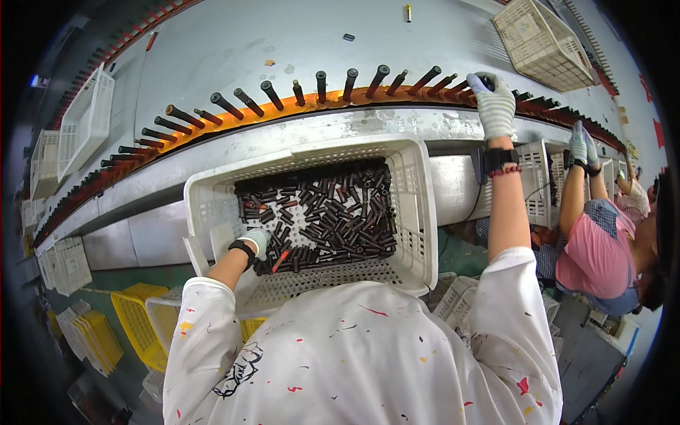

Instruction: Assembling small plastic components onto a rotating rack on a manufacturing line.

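Left hand (256,241) closes on dark tubes (319,212) in white basket (418,212), right hand (494,105) grips tube on peg row (283,95) upper right; seat it fully.

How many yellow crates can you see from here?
2, both at lower left on the floor: one yellow crate beside the person's left sleeve, one stack of yellow crates further left. Others may be hidden behind the person's body.

Small red signs (646,88) on the far right wall, writing unreadable.
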Tool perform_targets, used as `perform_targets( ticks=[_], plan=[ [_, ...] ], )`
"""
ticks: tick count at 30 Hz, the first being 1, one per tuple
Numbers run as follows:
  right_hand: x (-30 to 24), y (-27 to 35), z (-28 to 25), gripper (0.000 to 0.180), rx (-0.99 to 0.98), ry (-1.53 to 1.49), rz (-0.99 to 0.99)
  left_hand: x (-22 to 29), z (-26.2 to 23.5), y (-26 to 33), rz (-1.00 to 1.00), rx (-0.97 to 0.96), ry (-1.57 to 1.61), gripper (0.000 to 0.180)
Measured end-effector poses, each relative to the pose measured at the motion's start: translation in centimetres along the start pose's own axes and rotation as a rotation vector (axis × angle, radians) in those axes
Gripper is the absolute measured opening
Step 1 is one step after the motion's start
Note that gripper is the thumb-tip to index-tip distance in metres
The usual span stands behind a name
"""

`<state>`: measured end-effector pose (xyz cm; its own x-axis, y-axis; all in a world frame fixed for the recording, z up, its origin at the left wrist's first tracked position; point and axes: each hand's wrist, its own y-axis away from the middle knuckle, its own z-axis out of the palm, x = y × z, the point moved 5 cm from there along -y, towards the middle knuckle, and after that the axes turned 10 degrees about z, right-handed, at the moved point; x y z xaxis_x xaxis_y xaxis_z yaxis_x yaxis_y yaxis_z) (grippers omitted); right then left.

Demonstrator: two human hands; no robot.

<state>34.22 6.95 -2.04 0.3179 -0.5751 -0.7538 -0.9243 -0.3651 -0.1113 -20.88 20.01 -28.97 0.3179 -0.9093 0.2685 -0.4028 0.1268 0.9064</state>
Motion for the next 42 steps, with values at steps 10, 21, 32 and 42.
perform_targets(
  ticks=[10, 21, 32, 42],
  plan=[
    [1.5, -4.7, 8.7, 0.036, -0.114, 0.61, -0.327, 3.9, -5.7, 4.3, -0.066, 0.397, 0.119, 0.025],
    [1.2, 21.6, 15.7, 0.024, -0.829, 0.49, -0.37, 2.3, -5.2, 6.5, -0.105, 0.602, 0.281, 0.049],
    [9.6, 26.4, 23.0, 0.037, -0.858, 0.852, -0.146, 7.0, -18.6, 16.6, 0.056, 1.567, 0.138, 0.016],
    [8.9, 29.9, 22.4, 0.025, -1.003, 0.538, -0.011, -0.7, -27.1, 10.3, -0.027, 1.514, 0.494, 0.019]
  ],
)
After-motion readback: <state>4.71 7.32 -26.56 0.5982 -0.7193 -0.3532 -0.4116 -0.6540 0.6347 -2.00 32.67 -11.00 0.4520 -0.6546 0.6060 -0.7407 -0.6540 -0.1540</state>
